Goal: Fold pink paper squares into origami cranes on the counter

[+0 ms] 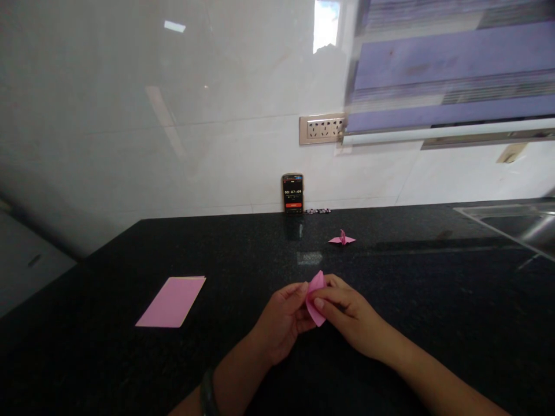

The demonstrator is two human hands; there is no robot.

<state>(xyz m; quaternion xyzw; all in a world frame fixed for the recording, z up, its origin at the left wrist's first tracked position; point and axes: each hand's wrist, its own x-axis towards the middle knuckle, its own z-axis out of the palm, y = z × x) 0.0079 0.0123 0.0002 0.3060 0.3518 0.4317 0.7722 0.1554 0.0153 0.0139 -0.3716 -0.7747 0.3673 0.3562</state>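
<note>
A small folded pink paper piece (315, 286) is pinched between both of my hands just above the black granite counter (108, 358). My left hand (281, 320) grips its left side with thumb and fingers closed. My right hand (347, 309) holds its right side, fingers curled over the paper. A finished pink paper crane (342, 238) rests on the counter farther back, apart from my hands. A stack of flat pink paper sheets (172, 300) lies to the left of my hands.
A phone (292, 193) showing a timer leans upright against the white wall at the counter's back edge. A wall socket strip (321, 129) sits above it. A steel sink (515, 225) is at the far right. A dark band circles my left wrist.
</note>
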